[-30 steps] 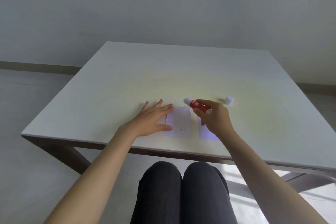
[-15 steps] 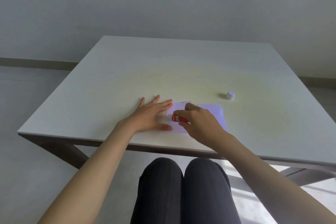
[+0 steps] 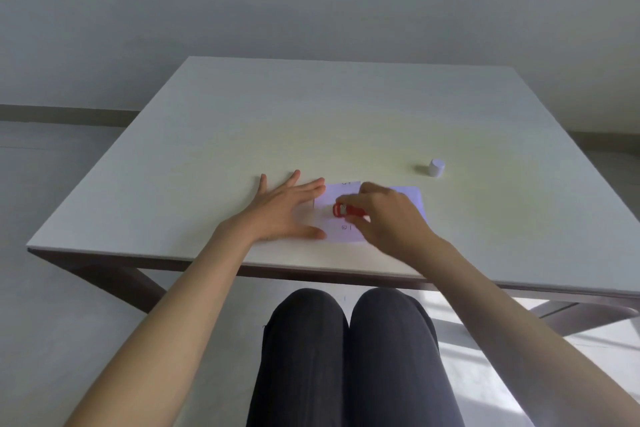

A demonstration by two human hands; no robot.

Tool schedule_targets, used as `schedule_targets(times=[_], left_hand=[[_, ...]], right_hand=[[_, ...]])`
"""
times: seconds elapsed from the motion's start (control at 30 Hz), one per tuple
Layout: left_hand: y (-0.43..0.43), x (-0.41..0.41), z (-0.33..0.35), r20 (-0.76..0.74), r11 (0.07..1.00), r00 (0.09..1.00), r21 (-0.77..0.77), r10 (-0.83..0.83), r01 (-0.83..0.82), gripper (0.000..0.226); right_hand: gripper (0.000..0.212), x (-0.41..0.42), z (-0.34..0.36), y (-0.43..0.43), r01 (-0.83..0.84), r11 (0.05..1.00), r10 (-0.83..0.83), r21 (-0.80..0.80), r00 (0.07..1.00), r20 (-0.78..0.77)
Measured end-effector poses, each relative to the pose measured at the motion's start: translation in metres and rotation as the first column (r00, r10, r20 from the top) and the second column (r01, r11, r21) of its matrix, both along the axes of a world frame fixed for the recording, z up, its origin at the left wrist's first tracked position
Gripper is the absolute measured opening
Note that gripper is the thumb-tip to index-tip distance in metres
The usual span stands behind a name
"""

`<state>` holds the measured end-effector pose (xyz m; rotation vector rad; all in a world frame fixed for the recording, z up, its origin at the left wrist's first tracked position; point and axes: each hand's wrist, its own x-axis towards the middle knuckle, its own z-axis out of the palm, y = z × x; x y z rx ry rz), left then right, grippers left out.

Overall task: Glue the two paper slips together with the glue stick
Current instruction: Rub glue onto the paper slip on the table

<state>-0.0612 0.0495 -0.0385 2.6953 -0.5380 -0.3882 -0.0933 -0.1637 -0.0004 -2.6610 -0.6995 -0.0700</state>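
Observation:
Two pale paper slips lie side by side near the table's front edge. The left slip (image 3: 341,230) carries small printed marks; the right slip (image 3: 412,196) is mostly hidden behind my right hand. My right hand (image 3: 388,215) grips the red glue stick (image 3: 346,210), whose tip points left and rests on the left slip. My left hand (image 3: 287,211) lies flat with fingers spread, pressing the left slip's left edge down against the table.
The glue stick's white cap (image 3: 436,167) stands alone on the table (image 3: 242,135) to the right, beyond the slips. My knees in dark trousers are under the front edge. A dark table leg shows at lower left.
My right hand has brought the glue stick down from above the slips onto the left slip and is moving it across the paper. The left hand has stayed flat on the slip.

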Motion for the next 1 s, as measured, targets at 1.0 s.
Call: schedule_targets(times=[1.0], left_hand=[[0.001,-0.003,-0.001,-0.001,1.0,1.0,-0.007,-0.003,0.003,0.091]], right_hand=[[0.028,-0.005,0.006,-0.041,0.192,0.981,-0.192,0.036,0.981,-0.01]])
